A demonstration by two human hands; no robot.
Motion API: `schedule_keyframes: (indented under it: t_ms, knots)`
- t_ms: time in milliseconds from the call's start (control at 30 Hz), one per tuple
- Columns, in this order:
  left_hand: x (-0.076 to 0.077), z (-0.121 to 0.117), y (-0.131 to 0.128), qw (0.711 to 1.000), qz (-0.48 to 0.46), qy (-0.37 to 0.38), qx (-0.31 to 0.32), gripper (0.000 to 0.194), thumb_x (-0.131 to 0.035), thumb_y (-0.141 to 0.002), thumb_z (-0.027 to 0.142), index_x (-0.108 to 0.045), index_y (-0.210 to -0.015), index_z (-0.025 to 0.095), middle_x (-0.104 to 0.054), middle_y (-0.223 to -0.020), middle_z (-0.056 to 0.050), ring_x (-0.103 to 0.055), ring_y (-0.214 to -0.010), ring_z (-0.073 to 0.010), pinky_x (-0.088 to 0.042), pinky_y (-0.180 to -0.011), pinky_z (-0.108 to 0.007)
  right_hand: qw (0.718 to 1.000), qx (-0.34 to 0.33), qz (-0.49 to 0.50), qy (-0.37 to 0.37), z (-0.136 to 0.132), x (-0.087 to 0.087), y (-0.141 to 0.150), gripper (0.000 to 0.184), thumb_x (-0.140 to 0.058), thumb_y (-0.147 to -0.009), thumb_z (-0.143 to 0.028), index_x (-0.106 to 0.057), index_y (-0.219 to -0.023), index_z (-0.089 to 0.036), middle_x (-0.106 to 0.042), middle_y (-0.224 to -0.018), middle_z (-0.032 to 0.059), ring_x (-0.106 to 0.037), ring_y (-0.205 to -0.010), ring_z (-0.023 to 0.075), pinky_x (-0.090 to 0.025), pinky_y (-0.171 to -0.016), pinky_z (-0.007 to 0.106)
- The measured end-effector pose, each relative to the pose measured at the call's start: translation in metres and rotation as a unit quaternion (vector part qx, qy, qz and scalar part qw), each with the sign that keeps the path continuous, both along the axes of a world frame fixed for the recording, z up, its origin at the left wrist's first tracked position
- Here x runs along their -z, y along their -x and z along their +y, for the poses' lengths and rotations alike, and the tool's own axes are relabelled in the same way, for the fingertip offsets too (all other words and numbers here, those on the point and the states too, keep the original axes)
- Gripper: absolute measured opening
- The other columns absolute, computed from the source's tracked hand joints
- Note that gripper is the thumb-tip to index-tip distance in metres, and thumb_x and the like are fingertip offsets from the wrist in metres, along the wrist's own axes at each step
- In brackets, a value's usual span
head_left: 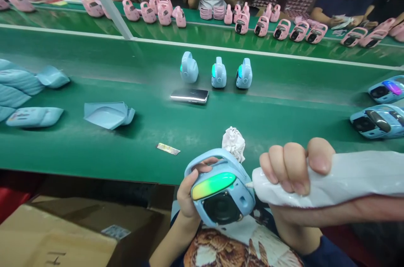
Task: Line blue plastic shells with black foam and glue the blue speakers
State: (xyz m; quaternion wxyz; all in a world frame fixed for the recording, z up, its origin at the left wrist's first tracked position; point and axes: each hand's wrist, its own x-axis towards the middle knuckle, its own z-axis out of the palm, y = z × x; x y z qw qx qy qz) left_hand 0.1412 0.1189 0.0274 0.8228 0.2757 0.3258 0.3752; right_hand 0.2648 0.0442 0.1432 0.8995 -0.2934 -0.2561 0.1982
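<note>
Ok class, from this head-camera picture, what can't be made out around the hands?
Head view:
- Back of the blue speaker: hidden by its own front and the left hand.
- Inside the white cloth: hidden by its folds and the right hand.
- Label on the cardboard box: too small to read.

The blue speaker (pixel 221 189) in the left hand (pixel 189 193) and the white plastic bag (pixel 328 178) in the right hand (pixel 293 174) crowd the near edge of the green conveyor belt (pixel 271 65). Crumpled white paper (pixel 234 144) sits just beyond them, with a foil strip (pixel 168 149) to its left. A hand could pass over the belt between these and the black slab-like device (pixel 189 96), rightward toward the blue car-shaped speakers (pixel 377 122). Leftward, a folded blue sheet (pixel 109 114) and blue packets (pixel 19 90) stand in the way; three upright blue speakers (pixel 219 73) block the far middle.
</note>
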Motion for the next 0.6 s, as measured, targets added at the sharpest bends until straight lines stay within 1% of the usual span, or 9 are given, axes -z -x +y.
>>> schedule_keyframes:
  t_ms: [67,167,233,333,467,533,600]
  knots:
    - [-0.003,-0.002,0.000,1.000,0.003,0.000,0.001,0.026,-0.081,-0.064,0.047,-0.075,-0.061,0.022,-0.079,-0.087,-0.003,-0.075,-0.090,-0.0258,-0.061,-0.083,-0.033,1.000,0.001,-0.008,0.004,-0.001,0.000,0.000,0.052,-0.068,-0.087,-0.062,-0.045,-0.064,-0.022,-0.030,-0.043,-0.0116,-0.026,-0.035,0.0065,-0.028,-0.039,0.019]
    - [-0.007,-0.005,-0.001,1.000,0.009,0.002,0.004,0.027,-0.082,-0.063,0.048,-0.075,-0.060,0.022,-0.079,-0.086,-0.004,-0.075,-0.090,-0.0273,-0.062,-0.082,-0.035,0.999,0.015,-0.032,0.006,-0.001,0.001,0.000,0.043,-0.074,-0.087,-0.041,-0.042,-0.065,-0.023,-0.030,-0.043,-0.0124,-0.025,-0.033,0.0067,-0.027,-0.039,0.019]
    - [-0.008,-0.006,-0.001,1.000,0.009,0.002,0.006,0.028,-0.081,-0.063,0.048,-0.074,-0.059,0.022,-0.079,-0.085,-0.004,-0.075,-0.091,-0.0292,-0.062,-0.083,-0.038,0.999,0.021,-0.045,0.018,-0.001,0.002,-0.001,0.040,-0.075,-0.086,-0.033,-0.042,-0.066,-0.023,-0.029,-0.043,-0.0129,-0.025,-0.033,0.0066,-0.027,-0.041,0.019]
    - [-0.007,-0.007,-0.001,1.000,0.008,0.005,0.007,0.026,-0.081,-0.063,0.048,-0.074,-0.059,0.023,-0.079,-0.085,-0.004,-0.075,-0.090,-0.0301,-0.062,-0.083,-0.040,0.998,0.014,-0.053,0.018,-0.002,0.003,-0.002,0.037,-0.074,-0.087,-0.031,-0.044,-0.067,-0.024,-0.027,-0.043,-0.0128,-0.026,-0.034,0.0066,-0.029,-0.041,0.019]
    - [-0.004,-0.007,0.002,1.000,0.013,0.006,0.016,0.027,-0.079,-0.065,0.049,-0.074,-0.060,0.023,-0.079,-0.087,-0.004,-0.075,-0.093,-0.0317,-0.060,-0.086,-0.042,0.998,-0.003,-0.053,0.020,-0.003,0.004,-0.002,0.029,-0.072,-0.087,-0.031,-0.051,-0.068,-0.025,-0.031,-0.043,-0.0115,-0.030,-0.034,0.0082,-0.032,-0.041,0.021]
    - [-0.003,-0.007,0.003,1.000,0.013,0.002,0.020,0.027,-0.077,-0.067,0.049,-0.073,-0.061,0.023,-0.079,-0.088,-0.004,-0.074,-0.096,-0.0335,-0.059,-0.090,-0.046,0.998,0.000,-0.044,0.039,-0.005,0.005,0.000,0.030,-0.074,-0.086,-0.034,-0.051,-0.067,-0.026,-0.031,-0.042,-0.0114,-0.030,-0.033,0.0090,-0.033,-0.041,0.022]
    - [-0.004,-0.007,0.002,1.000,0.010,0.002,0.020,0.028,-0.075,-0.069,0.050,-0.072,-0.062,0.023,-0.078,-0.090,-0.004,-0.073,-0.098,-0.0341,-0.057,-0.094,-0.049,0.996,-0.014,-0.016,0.084,-0.010,0.006,0.001,0.037,-0.077,-0.083,-0.043,-0.049,-0.064,-0.027,-0.029,-0.040,-0.0115,-0.029,-0.032,0.0098,-0.033,-0.041,0.023]
